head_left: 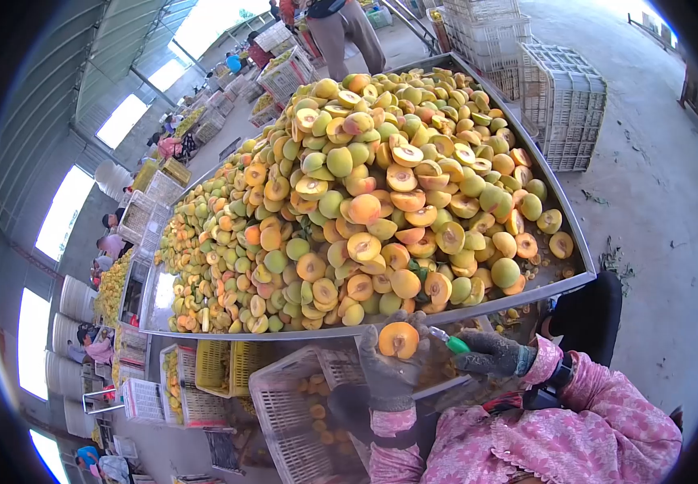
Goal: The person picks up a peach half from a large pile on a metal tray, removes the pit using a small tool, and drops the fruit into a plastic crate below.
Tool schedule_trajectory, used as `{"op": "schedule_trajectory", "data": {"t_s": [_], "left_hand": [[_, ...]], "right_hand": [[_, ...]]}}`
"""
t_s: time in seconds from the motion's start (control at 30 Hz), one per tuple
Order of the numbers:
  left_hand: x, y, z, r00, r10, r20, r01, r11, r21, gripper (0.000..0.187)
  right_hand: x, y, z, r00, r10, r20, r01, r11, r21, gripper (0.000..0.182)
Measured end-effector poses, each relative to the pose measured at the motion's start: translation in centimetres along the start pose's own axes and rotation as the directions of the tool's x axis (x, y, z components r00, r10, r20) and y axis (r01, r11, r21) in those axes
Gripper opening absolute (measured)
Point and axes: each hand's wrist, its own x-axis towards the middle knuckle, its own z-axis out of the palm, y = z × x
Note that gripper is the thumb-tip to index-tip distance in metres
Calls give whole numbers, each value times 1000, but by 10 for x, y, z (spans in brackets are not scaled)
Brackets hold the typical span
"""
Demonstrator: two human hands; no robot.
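My left hand (387, 379), in a dark grey work glove, is closed round a halved peach (399, 340), its orange cut face and brown centre turned up. In my right hand (490, 355), also gloved, is a small green-handled tool (456, 344). Its short metal end points left toward the peach half, close beside it. Both hands are at the near edge of a metal-rimmed table (365, 329), heaped with whole and halved peaches (365, 208).
Below the table on the left stands a white plastic crate (284, 427) with some peach halves inside. Yellow crates (213, 367) are further left. Stacked white crates (565, 105) stand at the right. A person (347, 40) is beyond the table; other people work along the left.
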Motion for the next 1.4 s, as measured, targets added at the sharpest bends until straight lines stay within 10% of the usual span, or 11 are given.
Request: {"op": "schedule_trajectory", "data": {"t_s": [0.07, 0.13, 0.37, 0.63, 0.77, 0.83, 1.0, 1.13, 1.3, 1.37, 1.4], "left_hand": [[1, -12, 2, 972, 95, -213, -71, 990, 119, 54], [4, -19, -1, 986, 67, -150, -40, 983, 177, 53], [7, -36, 4, 952, 188, -240, -110, 946, 304, 42], [10, -39, -6, 907, 419, -51, -273, 676, 685, 36], [8, -36, -7, 921, 344, -184, -154, 754, 639, 35], [11, -34, -30, 910, 414, -32, -161, 423, 892, 36], [15, -34, -41, 929, 367, -44, -146, 475, 868, 36], [11, -30, 5, 937, 207, -280, 12, 783, 622, 37], [11, -39, 2, 916, 332, -226, -95, 727, 680, 37], [11, -43, -1, 911, 333, -243, -117, 774, 622, 37], [12, -45, -2, 898, 377, -225, -172, 774, 610, 37]], "right_hand": [[2, 9, 2, 999, -34, -27, 31, 992, -123, 21], [14, 34, 0, 895, -426, 131, 353, 498, -792, 26], [9, -18, 10, 961, -276, 27, 207, 648, -733, 81], [20, 12, 12, 979, -204, 19, 83, 308, -948, 60], [16, 12, 15, 991, -133, 16, 49, 247, -968, 54], [18, 5, 19, 996, -91, 12, 35, 253, -967, 53], [36, 52, 15, 998, 14, 69, 54, 480, -876, 45], [49, 68, 12, 913, -332, 238, 399, 600, -693, 27], [39, 36, 16, 838, -502, 212, 543, 733, -410, 18], [21, -20, 23, 951, 222, 214, -239, 969, 56, 16], [20, -19, 23, 951, 223, 215, -240, 969, 55, 16]]}}
